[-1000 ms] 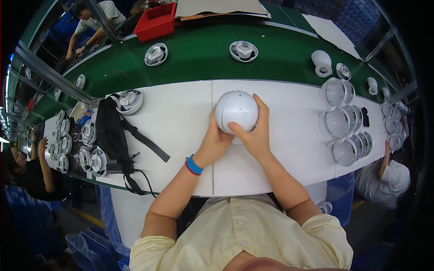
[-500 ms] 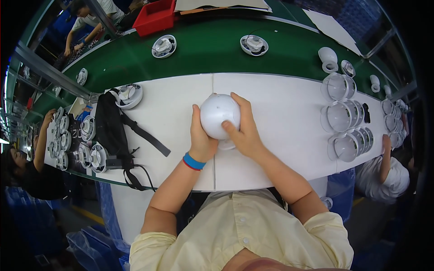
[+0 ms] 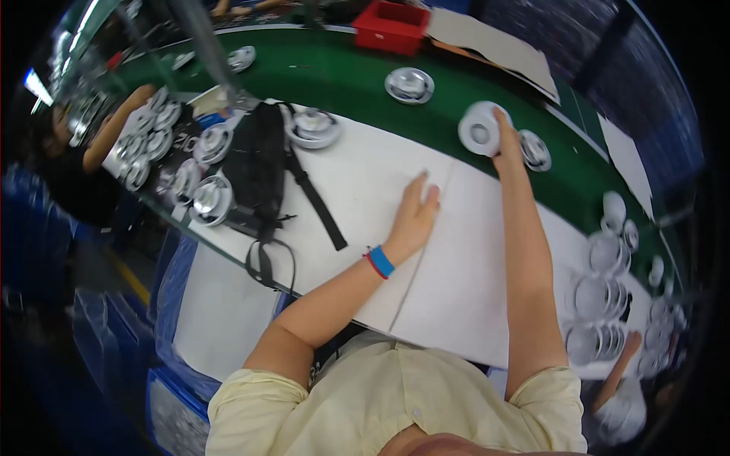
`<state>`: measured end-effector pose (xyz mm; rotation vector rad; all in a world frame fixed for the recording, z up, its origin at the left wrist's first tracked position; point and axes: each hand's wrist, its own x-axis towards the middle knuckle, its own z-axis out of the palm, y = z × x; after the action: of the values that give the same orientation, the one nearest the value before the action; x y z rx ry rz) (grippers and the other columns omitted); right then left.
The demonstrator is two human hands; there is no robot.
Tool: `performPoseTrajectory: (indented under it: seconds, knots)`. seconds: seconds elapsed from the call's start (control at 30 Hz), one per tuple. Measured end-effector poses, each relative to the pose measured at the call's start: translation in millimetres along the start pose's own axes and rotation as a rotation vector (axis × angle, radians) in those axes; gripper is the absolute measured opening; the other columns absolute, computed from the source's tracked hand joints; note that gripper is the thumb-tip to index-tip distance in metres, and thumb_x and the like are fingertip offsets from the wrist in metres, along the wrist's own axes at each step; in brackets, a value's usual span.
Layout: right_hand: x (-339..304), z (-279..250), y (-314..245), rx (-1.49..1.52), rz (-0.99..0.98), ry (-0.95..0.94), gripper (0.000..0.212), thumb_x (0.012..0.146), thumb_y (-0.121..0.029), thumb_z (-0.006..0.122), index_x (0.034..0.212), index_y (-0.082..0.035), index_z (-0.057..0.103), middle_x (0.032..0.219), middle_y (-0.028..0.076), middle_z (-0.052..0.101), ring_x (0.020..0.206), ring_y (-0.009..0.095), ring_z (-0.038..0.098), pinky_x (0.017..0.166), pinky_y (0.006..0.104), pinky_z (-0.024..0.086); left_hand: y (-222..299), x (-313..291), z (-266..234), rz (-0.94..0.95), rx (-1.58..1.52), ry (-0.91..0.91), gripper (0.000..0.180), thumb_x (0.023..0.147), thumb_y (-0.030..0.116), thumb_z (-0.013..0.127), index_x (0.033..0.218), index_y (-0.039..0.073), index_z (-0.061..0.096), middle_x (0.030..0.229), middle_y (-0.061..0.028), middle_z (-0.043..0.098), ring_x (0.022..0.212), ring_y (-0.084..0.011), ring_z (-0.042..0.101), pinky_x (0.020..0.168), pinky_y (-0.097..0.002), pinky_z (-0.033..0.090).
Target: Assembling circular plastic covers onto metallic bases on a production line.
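My right hand [image 3: 508,144] is stretched out over the green conveyor belt and grips a white round plastic housing [image 3: 480,131] by its right side. The housing's ring-shaped end with a round centre faces me. Just beyond that hand lies a white open half-shell with parts inside [image 3: 535,150]. My left hand [image 3: 413,219] is over the white tabletop [image 3: 464,266], with its fingers stretched out and holding nothing. A blue band circles that wrist. Motion blurs the fingertips a little.
A black strapped bag [image 3: 258,163] lies left, beside several open half-shells [image 3: 211,199]. Stacked clear domes [image 3: 589,298] stand right, near another person's hand [image 3: 631,346]. A red bin [image 3: 391,27] and cardboard [image 3: 494,47] sit beyond the belt. Another person [image 3: 72,167] works at far left.
My hands have parted. The right hand has carried the white housing forward and right, from above the table to over the belt. The left hand has let go, and the view has turned.
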<state>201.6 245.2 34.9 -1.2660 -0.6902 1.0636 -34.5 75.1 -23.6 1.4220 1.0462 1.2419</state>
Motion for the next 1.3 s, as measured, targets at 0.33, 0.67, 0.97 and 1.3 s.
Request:
performPoseTrajectory:
  seconds: [0.33,0.67,0.97,1.3]
  knots:
    - [-58,98,38,-0.795,-0.945,0.397,0.050,0.093,-0.036,0.060,0.123,0.003,0.051,0.120,0.022,0.054,0.107,0.035,0.054,0.091,0.0458,0.042,76,-15,-15,0.203,-0.203,0.182,0.023,0.097,0.002,0.051,0.119,-0.004,0.055,0.127,-0.0159,0.051,0.091,-0.0234,0.068,0.083,-0.0305,0.054]
    - [-157,250,135,0.392,0.488,-0.503,0.036,0.098,-0.021,0.057,0.116,0.009,0.051,0.120,0.025,0.058,0.111,0.031,0.061,0.099,0.0401,0.051,73,-15,-32,0.595,-0.173,0.336,0.021,0.091,-0.011,0.043,0.102,-0.004,0.060,0.114,-0.0143,0.052,0.078,-0.0176,0.063,0.071,-0.0291,0.055]
    - [-141,67,67,0.026,0.205,-0.377,0.033,0.104,-0.022,0.042,0.115,0.004,0.059,0.110,0.016,0.066,0.098,0.024,0.067,0.088,0.0367,0.057,36,-7,-30,-0.483,-0.945,0.538,0.046,0.098,0.018,0.051,0.140,0.009,0.035,0.130,-0.0064,0.046,0.109,-0.0179,0.049,0.093,-0.0353,0.042]
    - [-189,-37,25,-0.536,0.258,-0.869,0.037,0.101,-0.030,0.050,0.118,-0.001,0.066,0.111,0.007,0.068,0.102,0.014,0.061,0.092,0.0313,0.048,66,-56,4,0.994,0.582,-0.495,0.043,0.100,0.045,0.047,0.109,0.009,0.066,0.091,-0.0104,0.061,0.084,-0.0303,0.057,0.087,-0.0487,0.041]
